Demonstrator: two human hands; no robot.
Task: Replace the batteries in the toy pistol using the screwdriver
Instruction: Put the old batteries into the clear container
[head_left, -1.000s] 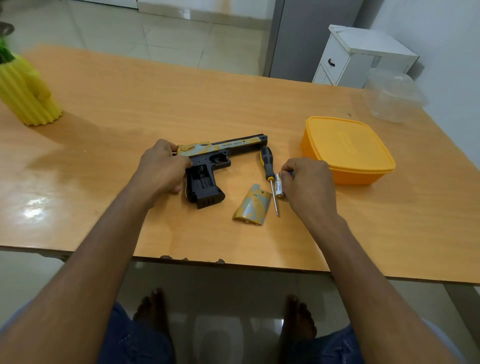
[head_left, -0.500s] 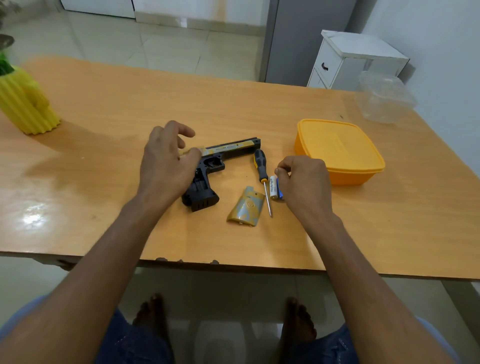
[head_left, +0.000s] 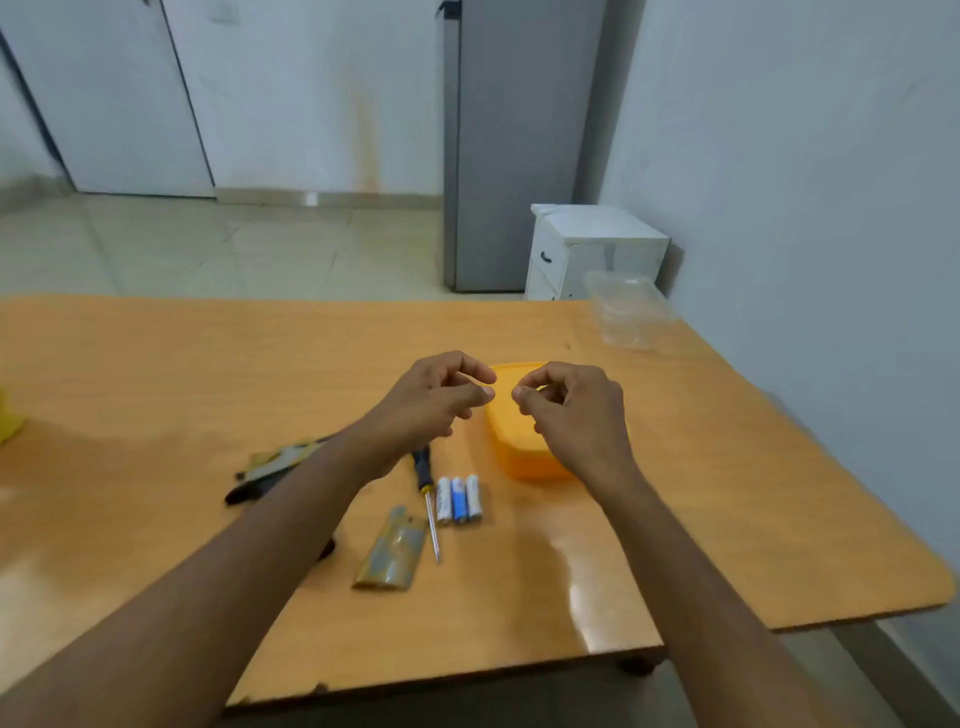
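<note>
Two hands are up over the desk (head_left: 156, 364), close to each other but not touching. The left hand (head_left: 431, 402) has its fingers (head_left: 475, 370) curled in, with the thumb near the first finger. The right hand (head_left: 574, 410) looks the same, with curled fingers and the thumb tip by the first finger. I cannot see anything held in either hand. The picture is a bit blurry there, so I cannot tell for sure.

Just under and behind the hands sits a yellow box with a lid (head_left: 519, 460). The right hand hides part of it.

Nearer on the desk lie three small batteries (head_left: 458, 499), side by side and touching. Just to their left lies the screwdriver (head_left: 427, 493), with its black and yellow handle far away and its thin metal tip pointing near. Beside the tip lies the gold battery cover (head_left: 392, 552), flat on the desk.

The toy pistol (head_left: 275, 467) lies on the desk to the left. The left arm covers most of it.

A clear plastic tub (head_left: 628, 314) sits at the far right corner of the desk. Behind the desk stand a small white cabinet (head_left: 597, 249) and a tall grey fridge (head_left: 509, 145).
</note>
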